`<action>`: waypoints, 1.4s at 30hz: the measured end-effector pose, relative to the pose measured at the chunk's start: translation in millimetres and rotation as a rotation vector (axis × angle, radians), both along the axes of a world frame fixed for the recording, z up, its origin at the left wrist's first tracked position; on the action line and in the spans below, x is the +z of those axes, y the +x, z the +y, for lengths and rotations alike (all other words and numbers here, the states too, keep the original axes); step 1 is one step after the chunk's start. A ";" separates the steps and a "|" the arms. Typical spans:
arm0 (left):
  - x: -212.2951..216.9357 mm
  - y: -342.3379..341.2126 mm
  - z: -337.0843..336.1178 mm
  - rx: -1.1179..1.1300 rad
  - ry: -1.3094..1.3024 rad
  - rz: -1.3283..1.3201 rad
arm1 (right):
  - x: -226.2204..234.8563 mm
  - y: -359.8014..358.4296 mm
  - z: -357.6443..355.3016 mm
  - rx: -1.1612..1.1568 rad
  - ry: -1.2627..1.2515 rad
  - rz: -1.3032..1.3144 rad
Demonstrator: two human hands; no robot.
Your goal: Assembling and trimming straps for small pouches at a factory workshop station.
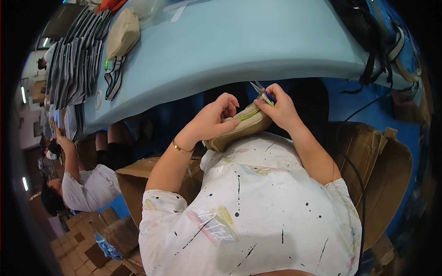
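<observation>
Left hand (216,117): grips beige pouch (241,126) from the side, at chest height.
Right hand (278,108): pinches snips (262,92) over the pouch's green seam.
Handling: likely soft, light, floppy; best held by the body near the seam.
Bench (239,41): just beyond.

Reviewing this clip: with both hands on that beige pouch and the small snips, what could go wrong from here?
1. The snips in the right hand point toward the left hand gripping the beige pouch; a slip might nick fingers or fabric.
2. The pouch is held in the air, off the blue table, so it could twist or drop.
3. A black cable runs beside the right arm and might snag.
</observation>
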State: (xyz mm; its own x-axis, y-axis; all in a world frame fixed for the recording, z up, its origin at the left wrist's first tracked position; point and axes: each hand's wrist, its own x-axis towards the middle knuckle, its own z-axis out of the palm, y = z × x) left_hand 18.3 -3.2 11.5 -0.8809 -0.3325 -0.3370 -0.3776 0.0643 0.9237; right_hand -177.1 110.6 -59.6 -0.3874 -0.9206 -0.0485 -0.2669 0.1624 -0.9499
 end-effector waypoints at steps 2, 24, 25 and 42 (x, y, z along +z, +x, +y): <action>3.0 4.3 6.3 0.029 -0.277 0.070 | -0.6 -1.4 -0.7 -0.008 0.007 -0.013; -3.9 7.1 10.5 0.027 -0.666 0.191 | -1.2 -0.1 -0.8 0.027 0.031 -0.024; -3.2 6.7 11.3 0.026 -0.665 0.190 | -0.8 -0.3 -0.4 0.026 0.031 -0.025; -4.0 23.0 3.2 -0.031 -0.566 0.115 | 42.5 -17.8 -17.9 0.066 -0.036 0.132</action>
